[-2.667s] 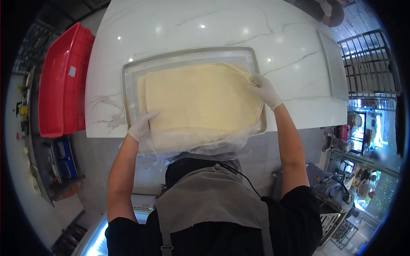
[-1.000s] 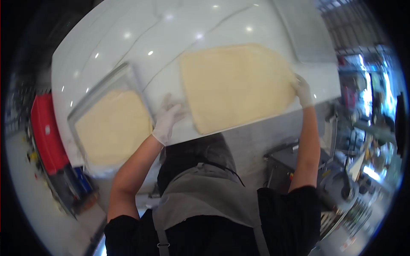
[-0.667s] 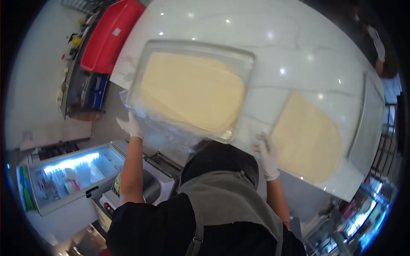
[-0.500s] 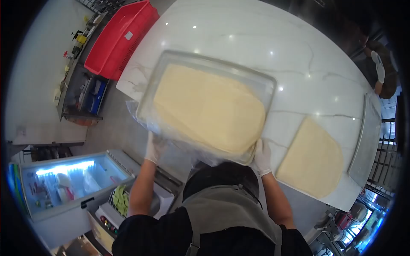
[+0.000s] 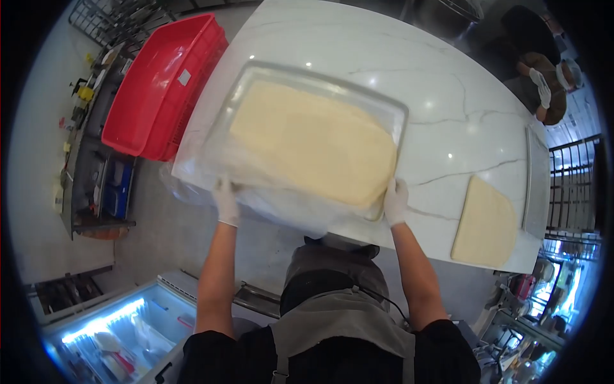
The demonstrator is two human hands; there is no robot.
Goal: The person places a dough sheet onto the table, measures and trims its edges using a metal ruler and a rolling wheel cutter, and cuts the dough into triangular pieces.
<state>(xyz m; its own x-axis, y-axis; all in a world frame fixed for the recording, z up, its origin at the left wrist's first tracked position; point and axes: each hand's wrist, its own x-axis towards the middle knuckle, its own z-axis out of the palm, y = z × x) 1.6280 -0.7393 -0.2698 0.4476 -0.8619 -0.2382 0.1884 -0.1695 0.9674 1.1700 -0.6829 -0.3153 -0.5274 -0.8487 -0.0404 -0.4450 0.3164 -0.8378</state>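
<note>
A flat pale dough sheet (image 5: 313,141) lies in a metal tray (image 5: 345,85), with clear plastic film (image 5: 275,205) hanging over the tray's near edge. My left hand (image 5: 226,201), in a white glove, is closed on the film at the tray's near left side; its fingertips are partly hidden. At the near right corner my gloved right hand (image 5: 396,201) grips the tray's rim. A second dough sheet (image 5: 486,224) rests directly on the marble table (image 5: 435,141) to the right.
Left of the table stands a red crate (image 5: 160,89). Another metal tray (image 5: 536,182) lies at the table's right edge. A co-worker (image 5: 547,83) is at the far right. Below left is an open lit freezer (image 5: 121,339), and a rack (image 5: 575,185) stands right.
One dough sheet was moved from the tray onto the table at right. My hands then came back to the tray and took hold of its near side, and the tray now sits farther from the second sheet.
</note>
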